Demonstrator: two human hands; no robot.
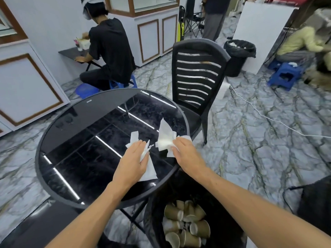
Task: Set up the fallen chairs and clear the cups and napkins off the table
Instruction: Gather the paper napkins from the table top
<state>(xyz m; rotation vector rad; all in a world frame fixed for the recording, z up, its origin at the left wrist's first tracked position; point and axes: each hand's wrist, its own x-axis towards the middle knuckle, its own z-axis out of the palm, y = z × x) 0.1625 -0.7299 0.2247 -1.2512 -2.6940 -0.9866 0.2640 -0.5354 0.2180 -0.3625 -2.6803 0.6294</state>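
On the round black glass table (86,136), my left hand (135,158) presses down on white napkins (149,169) near the right edge. Beside it, my right hand (184,151) grips another bunch of white napkins (165,138), lifted slightly off the glass. A black slatted chair (195,77) stands upright at the table's far right. Below the table's near edge stands a black bin (154,217) with several brown paper cups (186,224) inside.
A person in black sits on a blue stool (123,84) behind the table. A second black bin (238,56) stands behind the chair. A white cable (268,119) runs across the marble floor. Another blue stool (284,76) and a crouching person are at the right.
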